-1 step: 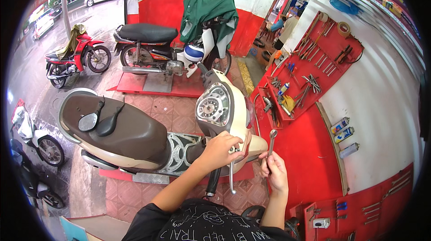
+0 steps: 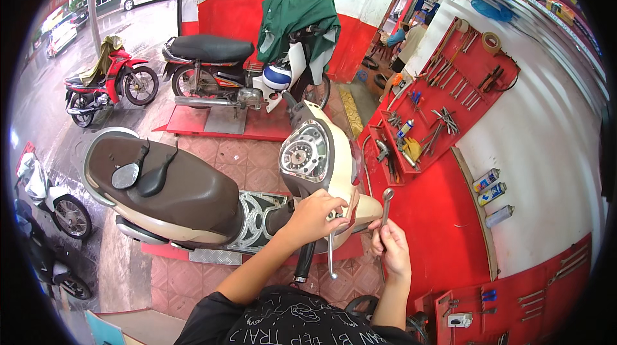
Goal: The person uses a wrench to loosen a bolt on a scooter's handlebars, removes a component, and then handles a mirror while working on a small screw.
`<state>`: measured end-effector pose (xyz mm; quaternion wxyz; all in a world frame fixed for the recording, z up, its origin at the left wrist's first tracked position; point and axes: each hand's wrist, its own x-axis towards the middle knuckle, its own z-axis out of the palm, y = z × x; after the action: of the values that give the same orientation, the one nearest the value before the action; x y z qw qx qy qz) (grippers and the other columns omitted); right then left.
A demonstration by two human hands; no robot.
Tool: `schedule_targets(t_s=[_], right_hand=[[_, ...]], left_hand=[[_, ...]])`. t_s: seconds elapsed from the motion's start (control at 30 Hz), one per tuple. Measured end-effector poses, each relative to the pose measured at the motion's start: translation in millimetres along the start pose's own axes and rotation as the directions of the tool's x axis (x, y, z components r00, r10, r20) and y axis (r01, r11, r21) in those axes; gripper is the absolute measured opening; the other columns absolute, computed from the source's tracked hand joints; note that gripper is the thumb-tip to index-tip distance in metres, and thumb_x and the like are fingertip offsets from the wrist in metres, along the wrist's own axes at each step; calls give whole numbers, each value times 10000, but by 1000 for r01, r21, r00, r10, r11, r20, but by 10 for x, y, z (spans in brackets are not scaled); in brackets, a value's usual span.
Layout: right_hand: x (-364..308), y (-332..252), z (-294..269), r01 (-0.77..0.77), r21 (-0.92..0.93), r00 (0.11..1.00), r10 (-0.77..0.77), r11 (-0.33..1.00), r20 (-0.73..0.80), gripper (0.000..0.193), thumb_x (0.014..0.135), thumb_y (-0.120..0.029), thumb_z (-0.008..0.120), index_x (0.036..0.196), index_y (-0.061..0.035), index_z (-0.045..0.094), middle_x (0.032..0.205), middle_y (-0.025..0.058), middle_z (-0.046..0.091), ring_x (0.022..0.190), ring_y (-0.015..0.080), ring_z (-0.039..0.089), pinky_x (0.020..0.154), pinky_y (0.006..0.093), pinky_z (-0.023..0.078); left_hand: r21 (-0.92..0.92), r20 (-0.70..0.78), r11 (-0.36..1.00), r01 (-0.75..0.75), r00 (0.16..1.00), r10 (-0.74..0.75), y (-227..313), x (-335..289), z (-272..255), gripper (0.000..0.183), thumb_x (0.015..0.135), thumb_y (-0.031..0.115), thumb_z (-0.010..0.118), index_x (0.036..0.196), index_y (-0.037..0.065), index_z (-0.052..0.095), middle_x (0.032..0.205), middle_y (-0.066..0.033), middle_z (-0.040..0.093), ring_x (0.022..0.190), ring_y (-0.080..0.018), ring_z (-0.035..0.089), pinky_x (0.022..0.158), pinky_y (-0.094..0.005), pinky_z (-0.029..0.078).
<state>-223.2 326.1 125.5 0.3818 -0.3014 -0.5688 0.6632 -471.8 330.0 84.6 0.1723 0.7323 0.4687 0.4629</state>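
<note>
A cream scooter with a brown seat stands in front of me. My left hand is closed at the near end of its handlebar, fingertips pinched by the base of the silver brake lever. A small metal part shows under those fingers, but what they grip is partly hidden. Below the wrist, the black handlebar grip points toward me. To the right, my right hand is wrapped round a metal wrench, whose ring end points up, apart from the scooter.
Two loose mirrors lie on the seat. On the right, a red tool board and tray hold wrenches and other tools. Spray cans stand beside the wall. A motorbike is parked on a red platform beyond the scooter.
My right hand and the wrench have shifted very slightly left and toward me. The left hand stays at the lever's base.
</note>
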Motion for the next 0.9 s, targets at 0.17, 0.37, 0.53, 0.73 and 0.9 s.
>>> schedule_targets(t_s=[0.17, 0.37, 0.53, 0.73, 0.9], right_hand=[[-43, 161, -12, -43, -137, 997, 50, 990, 51, 334, 1134, -296, 471, 1203, -7, 624, 668, -37, 458, 585, 61, 407, 561, 236, 346], [-38, 264, -51, -27, -165, 998, 35, 986, 47, 375, 1122, -340, 492, 1194, 2, 626, 653, -33, 452, 556, 64, 394, 529, 242, 337], [-39, 344, -112, -64, -286, 998, 69, 956, 6, 348, 1128, -313, 473, 1187, -12, 638, 646, -37, 462, 556, 58, 409, 528, 237, 348], [-67, 407, -180, -117, -334, 992, 125, 935, 3, 263, 1108, -204, 528, 1232, -36, 688, 708, -61, 474, 642, 52, 430, 578, 241, 361], [-95, 323, -240, -100, -595, 995, 75, 798, -65, 270, 1053, -210, 621, 1222, -28, 726, 670, -23, 535, 603, 69, 466, 548, 264, 380]], left_hand=[[55, 45, 987, -149, 988, 146, -6, 30, -37, 290, 817, 141, 804, 1090, 60, 747, 995, -87, 761, 971, -298, 679, 863, -400, 552], [43, 56, 999, 19, 998, -22, 30, 5, -29, 313, 810, 148, 799, 1104, 60, 736, 947, -99, 732, 974, -316, 666, 873, -410, 546], [66, 9, 986, -154, 988, 153, 18, 4, -44, 336, 796, 187, 831, 1096, 66, 740, 962, -96, 741, 936, -284, 666, 838, -402, 547], [-7, -20, 999, -36, 999, 36, -87, -12, 17, 375, 763, 191, 833, 1102, 58, 743, 1012, -82, 752, 926, -284, 655, 840, -390, 542], [3, -19, 997, -71, 997, 71, 39, 5, -39, 418, 727, 182, 850, 1105, 56, 724, 966, -82, 731, 930, -283, 649, 851, -393, 536]])
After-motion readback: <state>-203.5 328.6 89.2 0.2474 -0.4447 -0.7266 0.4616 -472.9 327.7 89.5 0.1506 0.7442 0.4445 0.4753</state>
